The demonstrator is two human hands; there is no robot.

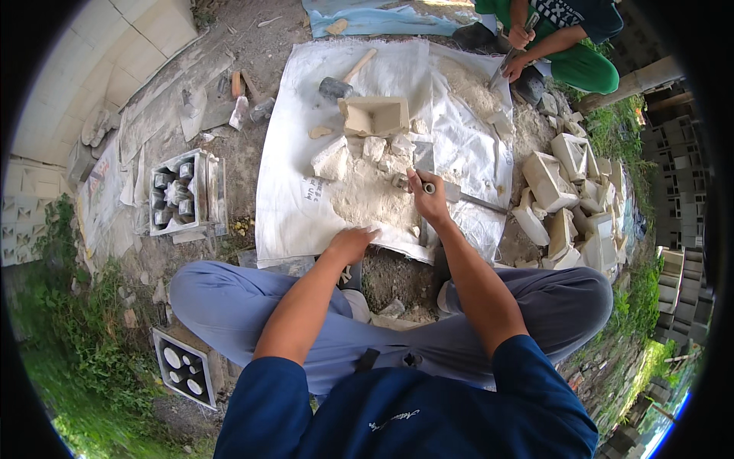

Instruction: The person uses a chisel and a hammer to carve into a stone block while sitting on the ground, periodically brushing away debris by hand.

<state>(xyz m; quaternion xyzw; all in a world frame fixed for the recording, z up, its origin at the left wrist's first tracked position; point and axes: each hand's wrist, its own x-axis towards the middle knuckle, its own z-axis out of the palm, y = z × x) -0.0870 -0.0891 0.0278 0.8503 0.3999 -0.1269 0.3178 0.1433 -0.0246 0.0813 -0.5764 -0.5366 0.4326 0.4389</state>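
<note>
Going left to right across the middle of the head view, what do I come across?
Boxy gray mould, the person's left hand, the person's right hand, heap of broken pale blocks, stacked gray blocks.

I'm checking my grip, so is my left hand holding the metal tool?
No, the right hand grips the metal tool, while the left hand is at the white sheet's near edge.

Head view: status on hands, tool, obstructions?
Right hand: grip closed on metal tool. Left hand at white sheet's near edge. Pale rubble beside tool; broken block beyond.
</note>
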